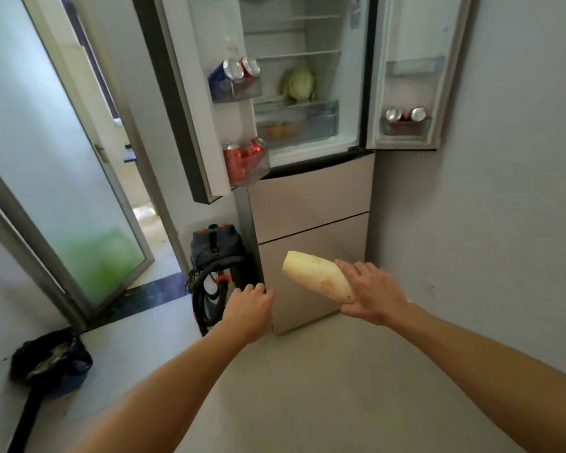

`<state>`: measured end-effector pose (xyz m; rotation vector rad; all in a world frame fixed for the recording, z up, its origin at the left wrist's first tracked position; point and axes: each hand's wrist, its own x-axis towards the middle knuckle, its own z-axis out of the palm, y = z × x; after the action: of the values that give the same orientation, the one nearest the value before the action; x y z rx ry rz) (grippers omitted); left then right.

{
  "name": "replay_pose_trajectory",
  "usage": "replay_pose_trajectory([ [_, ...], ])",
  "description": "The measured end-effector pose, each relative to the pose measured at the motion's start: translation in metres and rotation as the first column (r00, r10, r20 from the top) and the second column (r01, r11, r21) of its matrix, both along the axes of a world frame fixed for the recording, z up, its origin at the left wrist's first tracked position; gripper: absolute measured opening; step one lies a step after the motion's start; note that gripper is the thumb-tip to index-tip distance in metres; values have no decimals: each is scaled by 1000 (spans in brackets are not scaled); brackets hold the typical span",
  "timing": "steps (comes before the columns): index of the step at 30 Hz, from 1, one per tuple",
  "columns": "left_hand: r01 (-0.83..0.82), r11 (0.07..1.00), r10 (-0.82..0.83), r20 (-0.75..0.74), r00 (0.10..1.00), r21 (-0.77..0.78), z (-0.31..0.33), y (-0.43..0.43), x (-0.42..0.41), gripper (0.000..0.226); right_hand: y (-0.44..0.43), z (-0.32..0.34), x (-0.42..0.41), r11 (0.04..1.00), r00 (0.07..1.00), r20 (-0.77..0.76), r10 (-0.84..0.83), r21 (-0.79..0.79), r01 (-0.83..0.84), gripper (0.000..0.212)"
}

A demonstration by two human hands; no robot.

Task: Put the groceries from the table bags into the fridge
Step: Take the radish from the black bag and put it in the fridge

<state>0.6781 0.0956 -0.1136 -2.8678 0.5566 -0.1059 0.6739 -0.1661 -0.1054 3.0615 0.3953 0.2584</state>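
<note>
The fridge stands ahead with both upper doors swung open. My right hand grips a pale white radish by its thick end, held low in front of the fridge's lower drawers. My left hand is stretched forward at the same height, its fingers curled with nothing in them. Inside, a cabbage lies on a shelf and orange fruit shows in the clear drawer. Soda cans fill the left door bins, and more cans sit in the right door bin.
A grey and orange vacuum cleaner with a coiled hose stands left of the fridge. A frosted glass door is open at the left. A dark bin with rubbish sits on the floor at lower left. A wall runs along the right.
</note>
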Motion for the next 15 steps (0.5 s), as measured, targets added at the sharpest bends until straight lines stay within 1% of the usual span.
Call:
replay_pose_trajectory([
  [3,-10,1000,10,4,1000,-1,18,-33,71,29,-34,12,67,999,1000,13,-19,35,18,92],
  [7,-1,998,2,19,1000,-58,41,-67,148,26,-72,37,150,997,998,59,-37,75,32,91],
  [11,-2,998,4,44,999,-56,58,-88,223,23,-95,45,222,994,994,91,-52,101,42,93],
  [15,-19,997,24,79,997,-75,73,-103,309,21,-107,59,299,994,988,150,-23,107,7,91],
])
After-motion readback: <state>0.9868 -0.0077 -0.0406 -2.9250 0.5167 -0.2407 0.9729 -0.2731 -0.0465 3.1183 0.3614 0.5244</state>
